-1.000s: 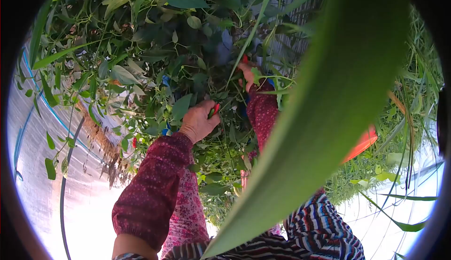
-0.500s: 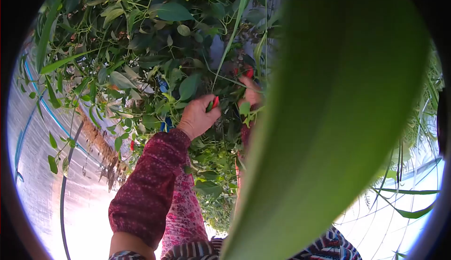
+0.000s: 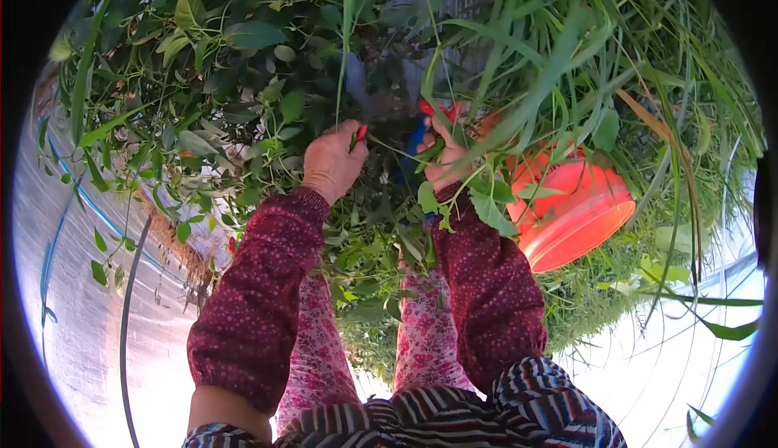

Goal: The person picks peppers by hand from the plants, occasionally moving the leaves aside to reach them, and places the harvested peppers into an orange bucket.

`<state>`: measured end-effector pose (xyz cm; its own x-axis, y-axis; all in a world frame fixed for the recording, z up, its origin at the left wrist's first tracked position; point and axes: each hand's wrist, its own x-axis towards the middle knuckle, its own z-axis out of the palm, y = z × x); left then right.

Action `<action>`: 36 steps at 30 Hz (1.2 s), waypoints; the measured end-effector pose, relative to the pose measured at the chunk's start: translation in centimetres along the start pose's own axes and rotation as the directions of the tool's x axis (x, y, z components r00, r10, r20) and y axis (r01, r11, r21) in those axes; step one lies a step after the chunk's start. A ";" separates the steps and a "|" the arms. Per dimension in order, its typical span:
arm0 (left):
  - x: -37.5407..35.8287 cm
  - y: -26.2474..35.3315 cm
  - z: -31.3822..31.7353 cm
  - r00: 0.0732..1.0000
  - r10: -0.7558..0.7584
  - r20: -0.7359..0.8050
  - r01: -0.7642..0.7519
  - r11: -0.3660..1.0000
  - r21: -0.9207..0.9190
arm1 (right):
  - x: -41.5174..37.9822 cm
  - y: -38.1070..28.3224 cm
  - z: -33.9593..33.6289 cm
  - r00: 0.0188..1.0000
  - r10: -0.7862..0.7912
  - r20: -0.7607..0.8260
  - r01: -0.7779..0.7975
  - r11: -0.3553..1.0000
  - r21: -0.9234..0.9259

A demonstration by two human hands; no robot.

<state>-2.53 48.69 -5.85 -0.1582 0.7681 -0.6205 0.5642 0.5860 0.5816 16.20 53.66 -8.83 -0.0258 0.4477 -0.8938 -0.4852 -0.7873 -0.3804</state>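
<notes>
My left hand (image 3: 331, 163) is closed on a small red chili pepper (image 3: 361, 134), whose red end sticks out past the thumb. A short way to the right, my right hand (image 3: 447, 159) has its fingers curled round several red peppers (image 3: 442, 110), which show above the fingertips. Green leaves (image 3: 491, 205) hang over the right wrist and partly cover that hand. Dark leafy pepper plants (image 3: 251, 67) surround the left hand. Between the two hands, a strip of something blue (image 3: 412, 155) shows through the foliage.
A red plastic bucket (image 3: 579, 209) lies tilted in the grass beside my right forearm. Long grass blades (image 3: 559, 59) droop across the upper right. Clear plastic sheeting (image 3: 89, 262) with a blue line and a dark hose (image 3: 126, 326) runs down the left.
The large blurred leaf that covered the right side has gone from view, uncovering the bucket and my right arm. My left hand has moved slightly up, still with the red pepper.
</notes>
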 end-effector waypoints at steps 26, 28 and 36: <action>-8.8 26.0 4.8 0.800 0.544 0.252 -0.302 0.729 -0.614 | -20.6 -21.4 -29.1 0.839 -0.068 -0.540 0.105 0.994 0.038; -4.3 19.2 1.1 0.799 0.551 0.239 -0.520 0.834 -0.185 | -19.9 -19.8 -31.0 0.783 -0.127 -0.610 0.195 0.980 0.046; 0.1 0.1 -10.7 0.971 -0.175 0.160 0.058 0.830 0.554 | -19.6 -16.8 -20.9 0.894 -0.065 -0.443 0.061 0.998 -0.025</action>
<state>-11.18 51.58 -0.17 -0.1224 0.6020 -0.7891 0.9083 0.3884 0.1554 43.14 49.27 10.13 0.3960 0.2637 -0.8795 -0.4642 -0.7690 -0.4396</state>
